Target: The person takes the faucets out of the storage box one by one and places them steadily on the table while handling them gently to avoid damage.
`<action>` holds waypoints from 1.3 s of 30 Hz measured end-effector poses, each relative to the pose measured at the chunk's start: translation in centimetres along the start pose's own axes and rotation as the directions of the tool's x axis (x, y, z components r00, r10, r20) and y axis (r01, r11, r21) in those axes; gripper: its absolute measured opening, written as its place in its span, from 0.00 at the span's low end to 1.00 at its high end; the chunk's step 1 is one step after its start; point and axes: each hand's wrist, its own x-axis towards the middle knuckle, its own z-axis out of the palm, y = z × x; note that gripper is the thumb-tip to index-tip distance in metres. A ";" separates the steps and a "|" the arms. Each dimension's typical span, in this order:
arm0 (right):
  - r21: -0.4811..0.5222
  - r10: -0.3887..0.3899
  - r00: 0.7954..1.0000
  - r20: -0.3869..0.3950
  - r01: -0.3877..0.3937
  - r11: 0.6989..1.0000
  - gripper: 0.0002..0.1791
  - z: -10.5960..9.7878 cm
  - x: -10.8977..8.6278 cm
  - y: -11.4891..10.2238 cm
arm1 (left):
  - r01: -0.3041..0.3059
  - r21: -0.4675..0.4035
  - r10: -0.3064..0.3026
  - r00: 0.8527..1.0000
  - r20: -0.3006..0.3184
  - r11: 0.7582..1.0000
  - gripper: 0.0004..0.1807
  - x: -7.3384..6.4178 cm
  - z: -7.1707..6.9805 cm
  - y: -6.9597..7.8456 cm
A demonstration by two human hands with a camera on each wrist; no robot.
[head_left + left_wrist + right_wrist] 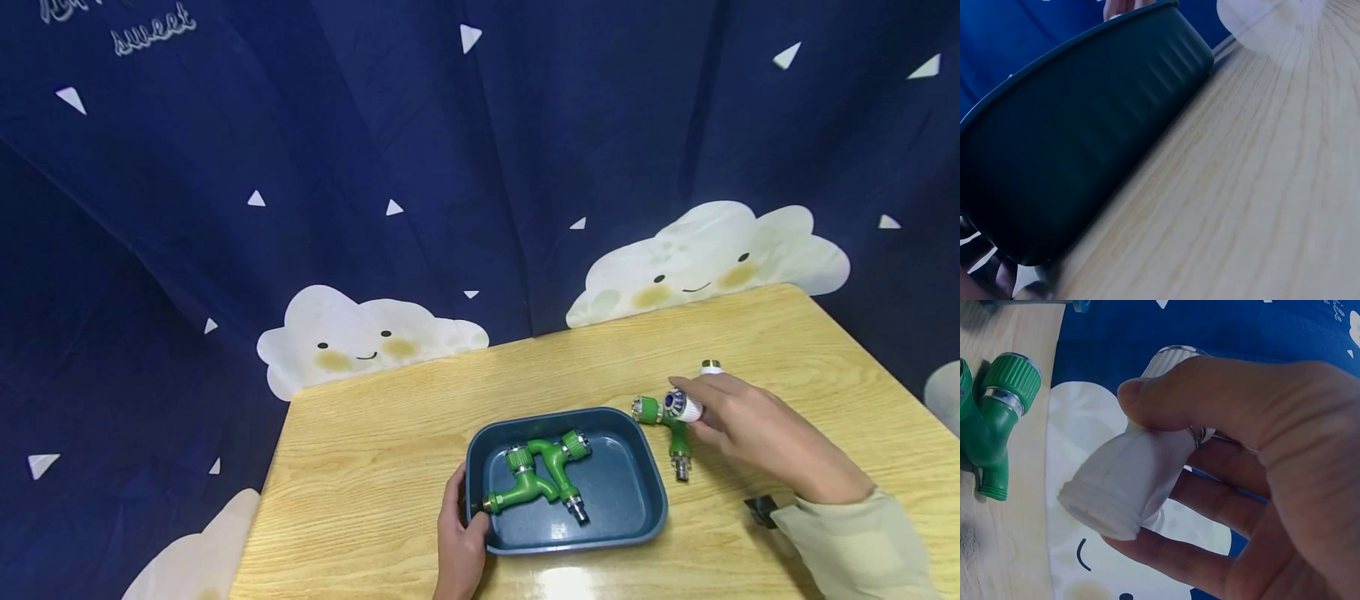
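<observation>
My right hand (750, 421) holds a white plastic tap (1129, 475) above the table, its thumb across the body and fingers behind. The tap's handle has a blue-centred cap. Just below and left of it, a green tap (679, 442) with a metal spout end lies on the wood. A dark blue basin (618, 483) stands to the left, holding a green tap (525, 487) with a brass end and another green tap (558, 467) with a chrome tip. At the basin's left end, my left hand (462, 542) grips the wall, thumb near the front corner.
Everything sits on a light wooden table (375, 467). Behind it hangs a dark blue curtain (420, 125) with white triangles and smiling clouds. A small black object (761, 510) shows by the right sleeve.
</observation>
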 end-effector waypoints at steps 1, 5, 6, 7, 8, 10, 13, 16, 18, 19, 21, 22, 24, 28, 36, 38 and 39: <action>-0.001 -0.003 1.000 -0.005 0.003 1.000 0.32 0.0 0.0 0.1 | 0.000 -0.001 0.000 1.000 0.001 1.000 0.41 0.0 0.0 0.0; -0.005 -0.017 1.000 -0.025 0.017 1.000 0.32 0.1 0.0 0.4 | 0.002 0.001 -0.002 1.000 0.003 1.000 0.41 0.0 0.0 0.0; -0.005 -0.020 0.999 -0.028 0.019 1.000 0.32 0.2 0.0 0.4 | 0.004 0.004 -0.004 1.000 0.002 1.000 0.41 0.0 0.0 0.1; -0.005 -0.021 0.999 -0.031 0.021 1.000 0.32 0.2 -0.1 0.5 | 0.007 0.007 -0.007 1.000 0.002 1.000 0.41 0.0 0.0 0.1; -0.003 -0.021 0.999 -0.032 0.021 1.000 0.32 0.2 -0.1 0.5 | 0.009 0.009 -0.009 1.000 0.001 1.000 0.41 0.0 0.0 0.1; -0.001 -0.020 0.999 -0.036 0.020 1.000 0.32 0.3 -0.1 0.6 | 0.013 0.014 -0.013 1.000 0.001 1.000 0.41 0.1 0.0 0.2; 0.003 -0.014 0.999 -0.037 0.014 1.000 0.32 0.3 -0.2 0.8 | 0.020 0.017 -0.020 1.000 0.000 1.000 0.42 0.1 0.0 0.2; 0.009 -0.007 0.999 -0.034 0.007 1.000 0.32 0.4 -0.2 1.0 | 0.023 0.016 -0.023 1.000 -0.002 1.000 0.41 0.1 0.1 0.2; 0.013 -0.002 1.000 -0.029 0.002 1.000 0.32 0.4 -0.1 1.0 | 0.023 0.014 -0.022 1.000 -0.003 1.000 0.41 0.0 0.1 0.1; 0.013 -0.001 1.000 -0.028 0.001 1.000 0.32 0.4 -0.1 1.1 | 0.021 0.013 -0.021 1.000 -0.004 1.000 0.41 0.0 0.1 0.1; 0.014 0.003 1.000 -0.024 -0.002 1.000 0.32 0.4 -0.1 1.1 | 0.020 0.014 -0.020 1.000 -0.005 1.000 0.41 0.0 0.1 0.1; 0.014 0.006 1.000 -0.021 -0.006 1.000 0.32 0.4 -0.1 1.2 | 0.020 0.013 -0.020 1.000 -0.006 1.000 0.42 0.0 0.1 0.1; 0.016 0.020 1.000 -0.009 -0.020 1.000 0.32 0.4 -0.1 1.2 | 0.020 0.014 -0.020 1.000 -0.006 1.000 0.42 0.0 0.1 0.1; 0.017 0.042 0.999 0.007 -0.042 0.999 0.32 0.4 -0.1 1.2 | 0.025 0.013 -0.025 1.000 -0.008 1.000 0.42 0.0 0.1 0.1; 0.019 0.049 0.999 0.010 -0.049 0.999 0.32 0.6 -0.1 1.4 | 0.025 0.009 -0.025 1.000 -0.006 1.000 0.42 0.0 0.1 0.1; 0.017 0.051 0.999 0.009 -0.051 0.999 0.32 0.7 -0.1 1.5 | 0.025 0.012 -0.025 1.000 -0.005 1.000 0.42 0.0 0.1 0.1; 0.016 0.051 0.999 0.009 -0.051 0.999 0.32 0.7 -0.1 1.5 | 0.026 0.013 -0.026 1.000 -0.004 1.000 0.42 0.0 0.1 0.2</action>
